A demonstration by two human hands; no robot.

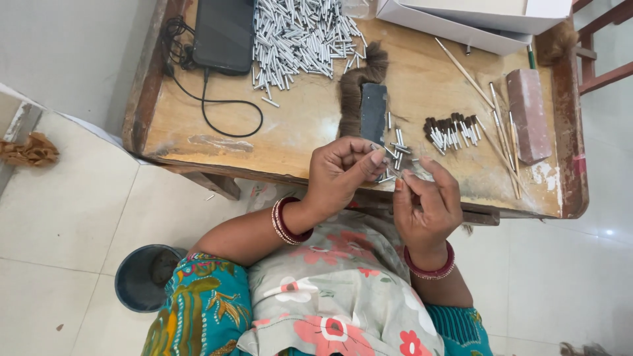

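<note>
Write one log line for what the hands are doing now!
left hand: pinching small metal tube | right hand: touching same tube | wooden table: tube pile

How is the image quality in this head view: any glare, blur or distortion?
Head view: even, soft light; a small glare spot on the floor tiles at right; left hand and right hand sharp; the wooden table edges bow slightly, suggesting wide-angle distortion.

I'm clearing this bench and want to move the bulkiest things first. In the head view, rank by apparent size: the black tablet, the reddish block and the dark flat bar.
1. black tablet
2. reddish block
3. dark flat bar
</note>
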